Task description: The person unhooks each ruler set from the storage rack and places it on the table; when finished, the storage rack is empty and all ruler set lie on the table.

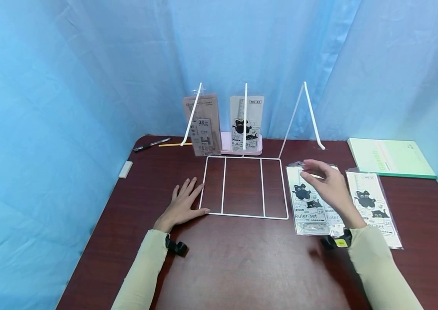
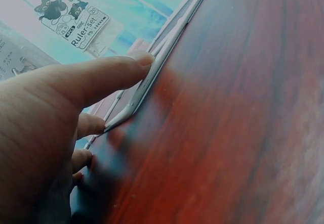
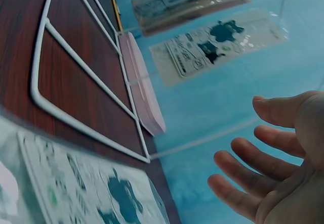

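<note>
My left hand point(image 1: 182, 204) rests with fingers spread at the near left corner of a white wire display rack point(image 1: 263, 185). In the left wrist view its thumb touches the rack's frame. My right hand point(image 1: 331, 187) is raised above overlapping ruler-set packets point(image 1: 307, 211) with black cats on them, to the right of the rack. Its fingers are loosely bent and hold nothing, as the right wrist view shows. Another ruler-set packet point(image 1: 370, 196) lies farther right. One cat ruler-set packet point(image 1: 257, 114) hangs on the middle hook, and brownish-pink packets point(image 1: 212, 114) hang on the left hook.
The right hook point(image 1: 312, 112) bears no packet. Behind the rack lies a pink case point(image 1: 226, 142). A pen point(image 1: 152, 144), a yellow pencil point(image 1: 170, 145) and a white eraser point(image 1: 125, 169) are at the left. Green-edged notebooks point(image 1: 393, 157) lie at the back right, before blue curtains point(image 1: 281, 51).
</note>
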A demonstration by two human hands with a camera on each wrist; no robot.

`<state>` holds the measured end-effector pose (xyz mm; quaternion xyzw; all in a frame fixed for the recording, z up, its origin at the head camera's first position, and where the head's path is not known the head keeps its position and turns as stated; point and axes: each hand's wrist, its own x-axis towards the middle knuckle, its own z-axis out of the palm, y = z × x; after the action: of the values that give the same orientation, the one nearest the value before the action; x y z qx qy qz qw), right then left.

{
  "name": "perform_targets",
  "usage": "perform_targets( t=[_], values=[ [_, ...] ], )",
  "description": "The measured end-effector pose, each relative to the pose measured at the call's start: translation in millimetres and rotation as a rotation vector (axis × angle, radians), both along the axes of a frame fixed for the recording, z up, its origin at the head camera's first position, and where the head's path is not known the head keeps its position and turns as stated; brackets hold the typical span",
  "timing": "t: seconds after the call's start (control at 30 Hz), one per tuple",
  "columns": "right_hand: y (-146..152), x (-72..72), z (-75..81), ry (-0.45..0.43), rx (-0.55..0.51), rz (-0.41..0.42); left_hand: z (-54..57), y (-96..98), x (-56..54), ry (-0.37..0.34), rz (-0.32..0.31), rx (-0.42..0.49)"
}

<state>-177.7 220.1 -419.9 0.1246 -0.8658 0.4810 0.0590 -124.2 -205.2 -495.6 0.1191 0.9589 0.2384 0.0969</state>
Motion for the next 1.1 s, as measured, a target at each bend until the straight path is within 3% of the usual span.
perform_targets(
  t=[0.43, 0.67, 0.93, 1.1],
  values=[
    [-62, -36.9, 8.6, -0.045, -0.113, 0.015, 1.6, -2.0, 1.6, 0.005, 0.004, 0.02],
    [-87, -58.5, 5.9, -0.078, -0.168, 0.012, -0.6, -0.8, 1.1, 0.018, 0.001, 0.006],
    [-111, -70.5, 20.4, -0.098, -0.246, 0.058, 0.5, 0.3, 1.2, 0.004, 0.007, -0.001],
    [-117, -84.2, 8.7, -0.118, -0.251, 0.055, 0.2, 0.9, 0.9, 0.004, 0.008, 0.001]
  ],
)
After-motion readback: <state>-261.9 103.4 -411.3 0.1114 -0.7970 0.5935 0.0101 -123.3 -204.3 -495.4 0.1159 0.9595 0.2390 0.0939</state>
